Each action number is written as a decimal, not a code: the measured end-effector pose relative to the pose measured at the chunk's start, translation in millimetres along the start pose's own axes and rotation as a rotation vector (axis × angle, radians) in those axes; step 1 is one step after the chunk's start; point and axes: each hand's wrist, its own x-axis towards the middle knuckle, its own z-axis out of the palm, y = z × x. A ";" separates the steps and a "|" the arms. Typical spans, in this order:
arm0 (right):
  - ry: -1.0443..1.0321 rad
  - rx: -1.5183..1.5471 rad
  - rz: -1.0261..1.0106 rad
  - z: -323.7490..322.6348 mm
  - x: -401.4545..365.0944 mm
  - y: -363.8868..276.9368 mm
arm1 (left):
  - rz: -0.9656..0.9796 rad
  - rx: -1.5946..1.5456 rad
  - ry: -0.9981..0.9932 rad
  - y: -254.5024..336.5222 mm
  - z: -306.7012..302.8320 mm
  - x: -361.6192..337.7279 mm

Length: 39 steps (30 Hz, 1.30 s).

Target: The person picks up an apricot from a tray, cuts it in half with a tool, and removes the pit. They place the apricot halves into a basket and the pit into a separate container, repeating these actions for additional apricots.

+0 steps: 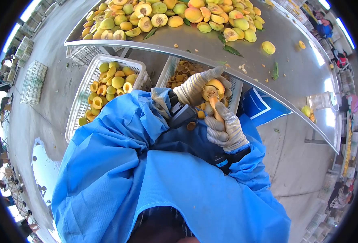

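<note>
My left hand (197, 86), in a pale knit glove, is closed around a cut yellow peach (212, 90), its cut face turned toward me. My right hand (228, 130), also gloved, grips a small tool with a tan handle (216, 108). The tool's upper end meets the peach; its working tip is hidden. Below both hands stands a crate (236, 96) with brown pits or scraps and some yellow pieces in it. To the left, a white plastic crate (75, 106) holds halved peaches (102, 90).
A metal table (166, 40) spans the front, its edge just beyond my hands. On it lie a heap of peaches (195, 15), leaves (232, 50) and a clear container (319, 101). A blue container (256, 106) stands under the edge at right. Other people are at the far sides.
</note>
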 end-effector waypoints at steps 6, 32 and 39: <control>-0.080 -0.018 -0.011 0.9 2.6 -2.3 | 0.129 -0.061 0.046 -1.3 7.8 -5.8; 0.426 -1.778 -0.667 -62.4 22.0 -14.0 | 0.727 1.321 1.099 127.5 -138.2 -139.9; 0.577 -1.654 -0.561 -25.3 17.5 -13.2 | 0.270 1.949 1.287 213.0 -139.9 -46.0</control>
